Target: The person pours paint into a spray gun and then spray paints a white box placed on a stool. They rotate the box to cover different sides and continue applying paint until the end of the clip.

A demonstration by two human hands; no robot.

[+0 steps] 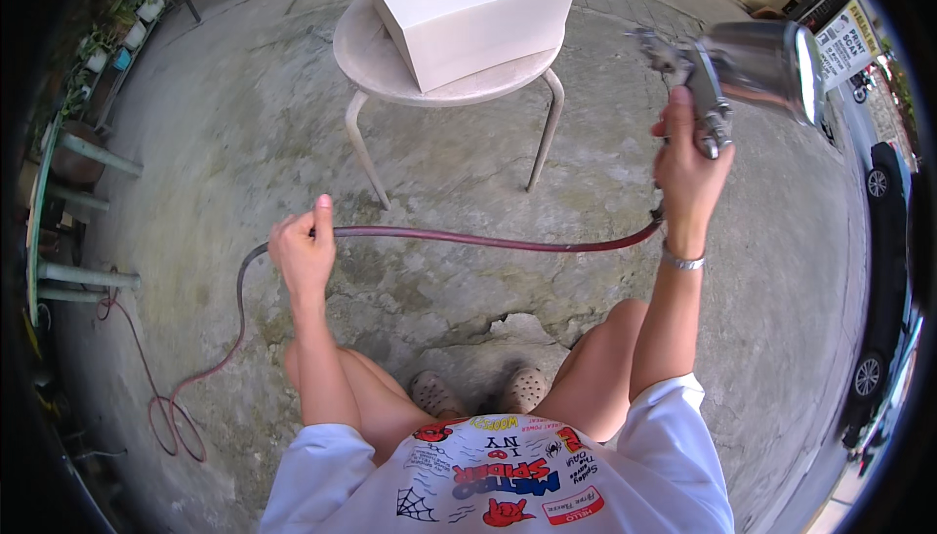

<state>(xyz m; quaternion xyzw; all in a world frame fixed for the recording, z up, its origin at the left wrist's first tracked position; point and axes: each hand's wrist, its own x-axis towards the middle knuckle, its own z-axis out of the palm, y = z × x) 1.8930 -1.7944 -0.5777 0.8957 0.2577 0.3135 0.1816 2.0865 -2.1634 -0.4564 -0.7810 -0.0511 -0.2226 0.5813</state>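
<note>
My right hand (693, 163) is wrapped round the handle of a metal spray gun (707, 85), held up at the right. Its shiny silver cup (766, 67) sticks out sideways to the right. From the gun's lower end a dark red air hose (488, 238) runs left to my left hand (304, 246), whose fingers are closed round it with the thumb up. Ahead of me a white box (478, 17) sits on a round white stool (361, 46). The gun's nozzle end is right of the box, apart from it.
Past my left hand the hose drops to the concrete floor (468, 163) and loops at the left. A green-edged table (46, 212) lies at the far left near potted plants (117, 31). A dark car (883, 270) is at the far right. A broken floor patch (517, 329) lies before my feet.
</note>
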